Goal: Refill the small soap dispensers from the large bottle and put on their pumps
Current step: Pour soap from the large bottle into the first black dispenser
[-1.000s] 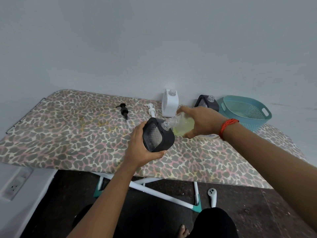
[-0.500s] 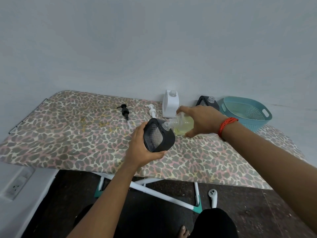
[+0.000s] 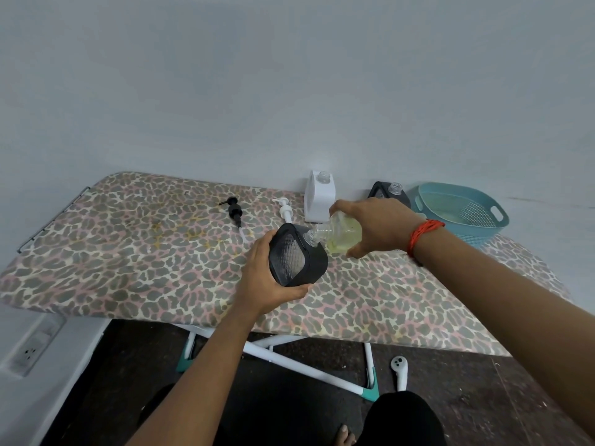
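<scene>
- Above a leopard-print ironing board set against a pale wall, a person's left hand grips a small black soap dispenser, fingers curled round its lower side, holding it tilted and clear of the board
- Right hand, a red thread tied at the wrist, wraps round the large bottle, a clear one holding yellow-green liquid
- Tipped almost onto its side, the bottle has its mouth against the black dispenser's clear neck; whether liquid is running cannot be told
- At the back of the board, by the wall, a white dispenser stands upright with its neck uncapped
- To its right, partly hidden behind the right hand, stands a second black dispenser, also without a pump
- Two loose pumps lie on the board left of the white dispenser: a black pump, and a white pump just behind the held dispenser
- A teal basket sits at the board's far right corner
- Below the board, white legs with teal feet cross over a dark floor, where a white controller lies near the person's bare foot
- A wall socket shows at lower left
</scene>
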